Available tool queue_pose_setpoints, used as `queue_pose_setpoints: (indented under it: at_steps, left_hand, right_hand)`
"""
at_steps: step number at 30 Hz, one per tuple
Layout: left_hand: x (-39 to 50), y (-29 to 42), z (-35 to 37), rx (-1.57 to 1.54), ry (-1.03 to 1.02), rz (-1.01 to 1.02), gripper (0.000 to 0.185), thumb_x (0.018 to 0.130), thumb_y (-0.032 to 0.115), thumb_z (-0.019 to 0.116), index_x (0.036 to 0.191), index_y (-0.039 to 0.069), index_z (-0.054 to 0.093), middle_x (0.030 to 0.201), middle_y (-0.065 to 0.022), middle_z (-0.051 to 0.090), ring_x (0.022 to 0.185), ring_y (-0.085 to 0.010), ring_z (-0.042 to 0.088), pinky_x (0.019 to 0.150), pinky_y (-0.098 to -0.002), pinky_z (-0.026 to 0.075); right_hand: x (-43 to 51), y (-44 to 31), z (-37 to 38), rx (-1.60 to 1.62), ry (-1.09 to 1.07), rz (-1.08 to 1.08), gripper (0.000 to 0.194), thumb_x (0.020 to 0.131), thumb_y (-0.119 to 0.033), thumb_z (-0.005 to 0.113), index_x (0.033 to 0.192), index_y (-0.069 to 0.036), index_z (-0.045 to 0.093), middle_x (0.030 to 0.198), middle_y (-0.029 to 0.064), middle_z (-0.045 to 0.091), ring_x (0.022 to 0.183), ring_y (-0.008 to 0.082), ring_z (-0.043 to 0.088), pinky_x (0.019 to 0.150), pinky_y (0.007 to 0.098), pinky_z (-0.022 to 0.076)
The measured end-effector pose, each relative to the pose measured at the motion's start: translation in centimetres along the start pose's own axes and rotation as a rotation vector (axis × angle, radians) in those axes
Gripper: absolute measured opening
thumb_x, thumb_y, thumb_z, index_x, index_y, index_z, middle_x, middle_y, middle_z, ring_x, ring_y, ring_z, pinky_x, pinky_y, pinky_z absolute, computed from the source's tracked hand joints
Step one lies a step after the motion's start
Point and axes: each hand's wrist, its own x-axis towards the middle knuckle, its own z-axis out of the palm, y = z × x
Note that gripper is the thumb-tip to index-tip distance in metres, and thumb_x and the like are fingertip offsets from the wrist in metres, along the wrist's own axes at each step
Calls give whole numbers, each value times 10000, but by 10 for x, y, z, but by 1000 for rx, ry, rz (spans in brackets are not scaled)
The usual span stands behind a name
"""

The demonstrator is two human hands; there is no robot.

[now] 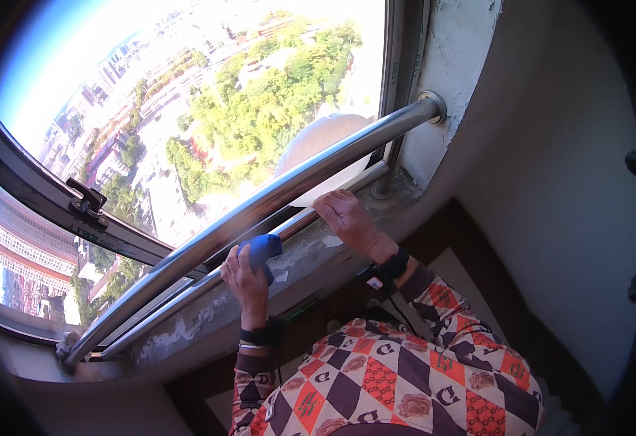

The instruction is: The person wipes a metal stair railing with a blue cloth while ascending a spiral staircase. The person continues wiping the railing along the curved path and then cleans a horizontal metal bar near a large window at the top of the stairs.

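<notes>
My left hand (pixel 246 280) holds a bunched blue cloth (pixel 261 250) against the lower metal rail (pixel 198 286) in front of the window. To the right, my right hand (pixel 348 220) is at the same rail, its fingers curled beside the lower edge of a white, rounded, translucent thing (pixel 323 147), whose kind I cannot tell. Part of that white thing lies behind the thicker upper rail (pixel 274 188). Whether the right fingers pinch its edge or just touch the rail is not clear. Dark bands circle both wrists.
A window frame with a black latch (pixel 86 201) crosses the left side. Beneath the rails runs a sill (pixel 187 327) with peeling paint. The upper rail meets the wall at a round metal flange (pixel 432 106). Trees and buildings show far below outside. A dark-edged floor (pixel 449 272) lies at the right.
</notes>
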Motion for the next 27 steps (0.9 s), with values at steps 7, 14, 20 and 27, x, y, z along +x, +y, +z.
queue_pose_setpoints:
  at_steps: [7, 14, 20, 27]
  left_hand:
    - [22, 59, 71, 5, 9, 118, 493, 842, 60, 683, 1320, 135, 588, 1346, -161, 559, 1283, -372, 517, 1125, -571, 320]
    - [52, 153, 140, -26, -60, 190, 607, 758, 7, 747, 1323, 162, 590, 1338, -150, 544, 1289, -356, 517, 1150, -560, 315]
    - [49, 154, 134, -20, -57, 173, 619, 750, -5, 764, 1321, 163, 595, 1343, -153, 541, 1277, -361, 518, 1132, -544, 332]
    - [48, 168, 137, 104, -21, 119, 609, 766, 8, 766, 1328, 161, 588, 1326, -156, 535, 1242, -355, 520, 1061, -508, 342]
  right_hand:
    - [-24, 100, -47, 96, 146, 259, 328, 1056, -280, 572, 996, -6, 743, 979, 173, 735, 953, 358, 690, 882, 414, 524]
    - [-26, 140, -72, 315, 163, 444, 406, 1083, -337, 538, 1008, 7, 742, 966, 164, 735, 950, 304, 707, 852, 378, 534]
    - [-21, 136, -73, 275, 61, 449, 402, 1090, -339, 524, 1025, -10, 746, 973, 140, 733, 944, 268, 698, 858, 358, 527]
    - [-18, 139, -83, 375, -13, 458, 392, 1100, -329, 515, 1043, -14, 741, 973, 97, 727, 933, 200, 681, 872, 326, 514]
